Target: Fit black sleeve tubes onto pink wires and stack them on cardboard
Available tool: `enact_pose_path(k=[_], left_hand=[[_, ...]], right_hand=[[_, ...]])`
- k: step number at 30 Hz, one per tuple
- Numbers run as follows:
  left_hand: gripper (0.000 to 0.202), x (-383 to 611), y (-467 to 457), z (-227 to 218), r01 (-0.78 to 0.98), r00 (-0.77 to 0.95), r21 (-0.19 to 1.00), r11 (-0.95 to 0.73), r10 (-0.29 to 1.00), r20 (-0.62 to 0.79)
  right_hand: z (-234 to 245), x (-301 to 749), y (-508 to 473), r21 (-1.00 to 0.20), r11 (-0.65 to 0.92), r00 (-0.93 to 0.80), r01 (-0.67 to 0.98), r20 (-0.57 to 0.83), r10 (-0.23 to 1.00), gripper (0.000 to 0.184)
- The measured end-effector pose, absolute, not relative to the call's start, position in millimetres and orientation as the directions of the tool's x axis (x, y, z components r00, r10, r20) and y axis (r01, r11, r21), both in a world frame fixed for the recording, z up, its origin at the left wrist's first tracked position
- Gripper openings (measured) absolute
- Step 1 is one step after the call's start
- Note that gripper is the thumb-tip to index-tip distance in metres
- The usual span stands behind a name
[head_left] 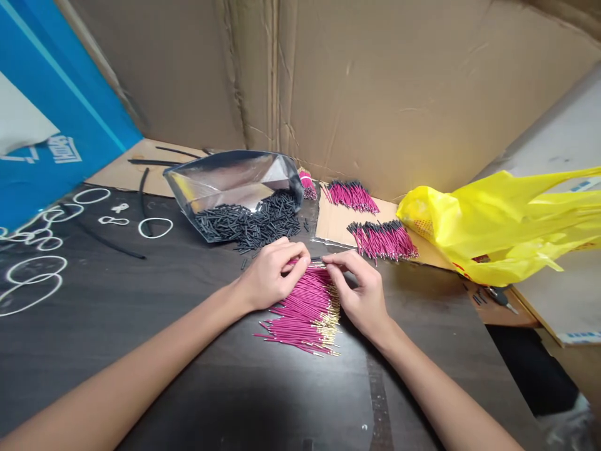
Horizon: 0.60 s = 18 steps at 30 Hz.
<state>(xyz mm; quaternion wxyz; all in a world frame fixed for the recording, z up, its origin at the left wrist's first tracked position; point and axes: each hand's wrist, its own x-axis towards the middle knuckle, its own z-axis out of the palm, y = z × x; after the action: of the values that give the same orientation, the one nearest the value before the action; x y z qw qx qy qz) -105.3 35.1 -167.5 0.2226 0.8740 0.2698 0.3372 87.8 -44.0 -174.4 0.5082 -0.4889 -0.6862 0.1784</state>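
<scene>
A heap of short pink wires with gold tips (305, 310) lies on the dark table (141, 326) in front of me. My left hand (272, 275) rests over the heap's upper left, fingers pinched on a pink wire. My right hand (359, 291) sits at the heap's upper right, fingertips pinched on a small black tube at that wire's end (315, 259). A silver foil bag (230, 185) behind the hands spills several short black tubes (248, 222).
Two bundles of pink wires with black ends (382, 240) (351, 194) lie on cardboard at the back right. A yellow plastic bag (498, 219) sits to the right. White rubber bands (154, 227) are scattered at left. Cardboard walls and a blue box (51, 94) enclose the back.
</scene>
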Motion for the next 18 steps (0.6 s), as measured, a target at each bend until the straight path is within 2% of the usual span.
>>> enact_pose_path(k=[6,11,14,18], left_hand=[[0.024,-104.2,34.5,-166.6,0.331,0.644,0.538,-0.775,0.602,0.471],[0.024,-103.8,34.5,-168.0,0.330,0.683,0.518,-0.789,0.578,0.446],[0.025,-103.3,32.9,-167.5,0.325,0.694,0.529,-0.784,0.578,0.430],[0.025,-102.6,30.5,-166.9,0.301,0.693,0.554,-0.776,0.577,0.432]], right_hand=[[-178.7,91.3,-43.5,-0.738,0.430,0.015,0.521,0.511,0.859,0.021],[-176.4,93.3,-45.1,-0.683,0.479,-0.063,0.551,0.538,0.840,0.024],[-175.1,93.0,-45.1,-0.737,0.437,-0.031,0.515,0.494,0.869,0.020],[-178.0,92.5,-42.3,-0.851,0.368,0.033,0.374,0.409,0.912,0.022]])
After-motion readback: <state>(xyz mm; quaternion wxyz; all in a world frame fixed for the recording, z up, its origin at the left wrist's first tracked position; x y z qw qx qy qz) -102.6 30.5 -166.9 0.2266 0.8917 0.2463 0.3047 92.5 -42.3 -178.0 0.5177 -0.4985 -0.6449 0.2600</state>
